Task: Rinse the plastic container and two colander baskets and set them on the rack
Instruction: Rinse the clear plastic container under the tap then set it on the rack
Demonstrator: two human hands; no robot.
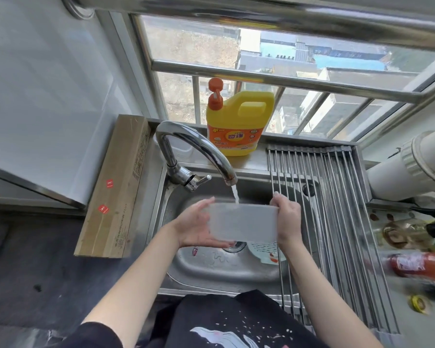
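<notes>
While water runs from the faucet (pixel 194 156), we hold the plastic container (pixel 242 222) over the sink (pixel 211 267), one hand at each short end. Our left hand (pixel 194 227) cups the left end, palm against the wall and fingers curled under the base. Our right hand (pixel 286 219) clamps the right end, thumb on the upper rim. The container sits between the two grips, tilted so its opening faces the stream, which lands at its far rim. It hangs above the drain, clear of the sink walls. Just to the right, the roll-up rack (pixel 337 222) spans the sink edge, and its bars are bare. A detergent jug (pixel 239 124) stands on the ledge behind the faucet, well apart from the container. A cardboard box (pixel 116 187) lies along the sink's left edge.
</notes>
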